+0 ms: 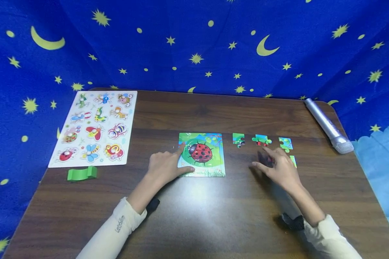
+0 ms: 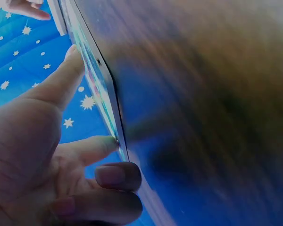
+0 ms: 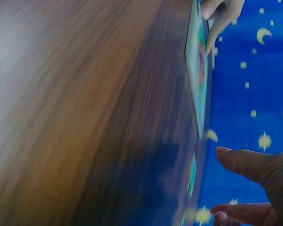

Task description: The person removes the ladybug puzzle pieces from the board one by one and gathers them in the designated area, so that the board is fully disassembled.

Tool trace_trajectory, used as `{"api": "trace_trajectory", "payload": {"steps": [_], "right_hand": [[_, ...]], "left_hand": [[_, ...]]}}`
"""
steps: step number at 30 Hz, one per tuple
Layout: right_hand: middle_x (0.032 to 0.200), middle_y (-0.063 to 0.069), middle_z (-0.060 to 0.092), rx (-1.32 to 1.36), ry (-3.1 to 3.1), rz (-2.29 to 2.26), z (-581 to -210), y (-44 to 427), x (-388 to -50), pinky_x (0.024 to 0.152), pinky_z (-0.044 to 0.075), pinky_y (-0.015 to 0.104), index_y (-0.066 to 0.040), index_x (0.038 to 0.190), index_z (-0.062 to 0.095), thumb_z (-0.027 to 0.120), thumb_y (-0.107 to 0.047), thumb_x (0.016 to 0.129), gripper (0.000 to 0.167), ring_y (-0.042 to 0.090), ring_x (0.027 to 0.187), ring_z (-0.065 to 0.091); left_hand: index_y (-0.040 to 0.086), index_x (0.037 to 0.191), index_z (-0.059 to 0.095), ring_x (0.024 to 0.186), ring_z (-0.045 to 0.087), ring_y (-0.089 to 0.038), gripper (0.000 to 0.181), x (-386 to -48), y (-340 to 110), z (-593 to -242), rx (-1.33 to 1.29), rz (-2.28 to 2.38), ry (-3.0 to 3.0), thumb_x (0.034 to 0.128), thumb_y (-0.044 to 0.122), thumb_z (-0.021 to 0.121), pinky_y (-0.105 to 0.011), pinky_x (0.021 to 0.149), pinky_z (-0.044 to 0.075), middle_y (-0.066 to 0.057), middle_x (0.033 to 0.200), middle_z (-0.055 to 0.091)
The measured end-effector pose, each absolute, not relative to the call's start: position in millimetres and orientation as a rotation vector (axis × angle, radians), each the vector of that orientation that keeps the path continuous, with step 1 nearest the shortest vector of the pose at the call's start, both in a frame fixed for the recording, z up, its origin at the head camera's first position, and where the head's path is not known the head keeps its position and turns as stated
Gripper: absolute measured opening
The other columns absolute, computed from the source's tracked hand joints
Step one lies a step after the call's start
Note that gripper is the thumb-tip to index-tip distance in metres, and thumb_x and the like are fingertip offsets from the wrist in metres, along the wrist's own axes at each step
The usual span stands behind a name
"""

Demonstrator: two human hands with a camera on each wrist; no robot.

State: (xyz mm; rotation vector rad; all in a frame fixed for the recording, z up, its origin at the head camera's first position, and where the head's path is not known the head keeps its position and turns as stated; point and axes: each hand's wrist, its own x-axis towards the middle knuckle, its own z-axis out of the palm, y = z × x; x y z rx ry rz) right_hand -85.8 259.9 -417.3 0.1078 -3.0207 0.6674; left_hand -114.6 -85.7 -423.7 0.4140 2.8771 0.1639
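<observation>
A square puzzle board with a ladybug picture [image 1: 202,153] lies flat on the table. My left hand [image 1: 163,166] rests on its left side, thumb and index finger extended; in the left wrist view this hand [image 2: 61,160] has its other fingers bent. My right hand [image 1: 282,171] is over the table to the right of the board, thumb and index finger apart; the right wrist view shows this hand [image 3: 259,179] with no piece visible between them. Beneath it something dark red partly shows. Around it lie a ladybug-patterned piece [image 1: 262,140], a green-blue piece [image 1: 286,143] and a partly hidden piece [image 1: 293,161].
Between board and right hand lies another loose piece [image 1: 238,139]. A white insect peg board [image 1: 108,126] occupies the table's left side, a green wavy block [image 1: 82,174] below it. At the right edge lies a silver microphone [image 1: 327,126]. Behind hangs a blue star-patterned cloth [image 1: 194,43].
</observation>
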Motion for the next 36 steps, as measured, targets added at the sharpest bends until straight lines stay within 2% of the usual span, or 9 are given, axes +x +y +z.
{"api": "trace_trajectory", "payload": {"steps": [2,11,18,25,31,36], "right_hand": [[0.087,0.01,0.053,0.166,-3.007,0.683,-418.7,247.9,-88.0,0.059,0.035,0.032,-0.001,0.131,0.062,0.082,-0.03,0.082,0.061,0.021,0.072,0.046],[0.091,0.008,0.057,0.396,-2.98,0.795,-423.8,192.0,-102.4,0.061,0.038,0.033,0.0,0.13,0.064,0.085,-0.028,0.078,0.063,0.018,0.072,0.048],[0.082,0.004,0.048,0.532,-3.0,0.88,-428.9,155.9,-115.6,0.057,0.032,0.028,-0.004,0.13,0.065,0.085,-0.032,0.078,0.062,0.014,0.068,0.038],[0.084,0.006,0.048,0.616,-3.056,0.825,-429.2,140.5,-126.2,0.055,0.03,0.026,-0.008,0.133,0.064,0.083,-0.032,0.08,0.061,0.013,0.064,0.036],[0.098,0.011,0.054,0.623,-3.183,0.618,-426.6,132.4,-136.0,0.049,0.034,0.026,-0.019,0.14,0.059,0.08,-0.042,0.082,0.065,0.014,0.058,0.041],[0.112,0.019,0.057,0.632,-3.259,0.55,-425.7,128.7,-141.1,0.049,0.034,0.027,-0.024,0.142,0.057,0.077,-0.046,0.084,0.066,0.014,0.057,0.042]], "left_hand": [[0.022,0.155,0.035,0.052,0.026,-0.013,0.1,-112.9,-87.2,-424.9,0.403,0.155,2.875,0.0769,0.081,0.058,-0.031,0.046,0.025,0.001,0.05,0.038],[0.02,0.158,0.029,0.05,0.042,-0.016,0.109,-108.6,-83.9,-428.9,0.365,0.101,2.865,0.0749,0.086,0.054,-0.033,0.048,0.032,-0.001,0.052,0.048],[0.017,0.159,0.026,0.052,0.051,-0.021,0.112,-107.4,-79.6,-430.6,0.36,0.034,2.867,0.0748,0.087,0.051,-0.035,0.05,0.038,-0.003,0.056,0.053],[0.018,0.158,0.026,0.049,0.046,-0.017,0.112,-107.4,-79.4,-430.7,0.359,0.0,2.876,0.0749,0.088,0.051,-0.032,0.048,0.035,-0.002,0.052,0.048],[0.019,0.159,0.025,0.049,0.041,-0.015,0.112,-107.3,-79.2,-429.7,0.364,-0.015,2.878,0.0745,0.089,0.049,-0.031,0.048,0.033,-0.001,0.051,0.047],[0.02,0.158,0.025,0.048,0.03,-0.012,0.109,-108.1,-79.1,-429.4,0.373,-0.022,2.886,0.0763,0.089,0.046,-0.029,0.045,0.027,0.002,0.049,0.042]]}}
